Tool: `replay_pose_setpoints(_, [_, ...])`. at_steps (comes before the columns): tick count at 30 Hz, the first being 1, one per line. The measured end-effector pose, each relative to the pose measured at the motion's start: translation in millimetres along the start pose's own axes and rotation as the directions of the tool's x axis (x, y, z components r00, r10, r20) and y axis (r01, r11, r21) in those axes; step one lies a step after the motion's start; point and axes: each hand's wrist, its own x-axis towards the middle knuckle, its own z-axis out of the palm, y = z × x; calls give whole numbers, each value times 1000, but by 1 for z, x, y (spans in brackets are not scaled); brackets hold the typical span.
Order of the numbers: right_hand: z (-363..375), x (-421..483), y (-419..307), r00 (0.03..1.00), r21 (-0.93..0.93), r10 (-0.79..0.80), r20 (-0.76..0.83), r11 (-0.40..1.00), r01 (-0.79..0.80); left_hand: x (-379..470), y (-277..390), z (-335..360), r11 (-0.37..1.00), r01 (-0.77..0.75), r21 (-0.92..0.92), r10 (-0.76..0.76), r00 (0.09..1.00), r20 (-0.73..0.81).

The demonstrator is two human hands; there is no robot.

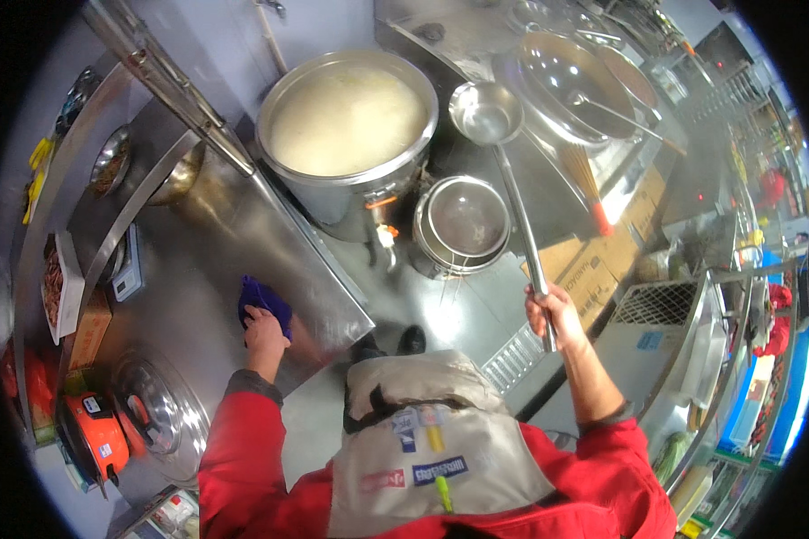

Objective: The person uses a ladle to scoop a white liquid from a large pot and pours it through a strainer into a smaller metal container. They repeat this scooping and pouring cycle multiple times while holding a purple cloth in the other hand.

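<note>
My left hand [265, 331] rests on a folded dark blue cloth [264, 303] lying on the stainless steel worktop [222, 256]. Whether its fingers grip the cloth or only press on it is hard to tell. On the right, my right hand [554, 315] is closed around the handle of a large metal ladle [489, 113], whose bowl is raised beyond the hand. A big steel stockpot [347, 178] with cloudy pale liquid [350, 121] stands ahead, left of the ladle's bowl. Between pot and ladle handle, a fine-mesh strainer [468, 215] sits in a smaller metal pot [426, 252].
A large wok [546, 81] holds another ladle [620, 118]; a bamboo brush [583, 182] lies near it. Flattened cardboard [580, 276] and a floor drain grate [514, 360] are at right. A scale [128, 269], metal lid [155, 411] and orange appliance [94, 431] occupy the left.
</note>
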Motion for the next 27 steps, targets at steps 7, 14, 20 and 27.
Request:
replay_pose_setpoints(7, [95, 176, -58, 761, -925, -534, 368, -129, 357, -2, -4, 4, 997, -57, 59, 61, 996, -61])
replay_pose_setpoints(14, [180, 259, -56, 919, -953, -324, 224, -270, 137, -9, -2, -5, 999, -52, -13, 50, 994, -92])
replay_pose_setpoints(20, [200, 281, -37, 977, -835, -6, 214, 517, 186, 19, -3, 39, 999, 2, -46, -6, 995, -96])
replay_pose_setpoints(27, [176, 275, -25, 854, 69, 342, 392, 915, -398, 8, -1, 20, 998, -20, -58, 18, 999, -42])
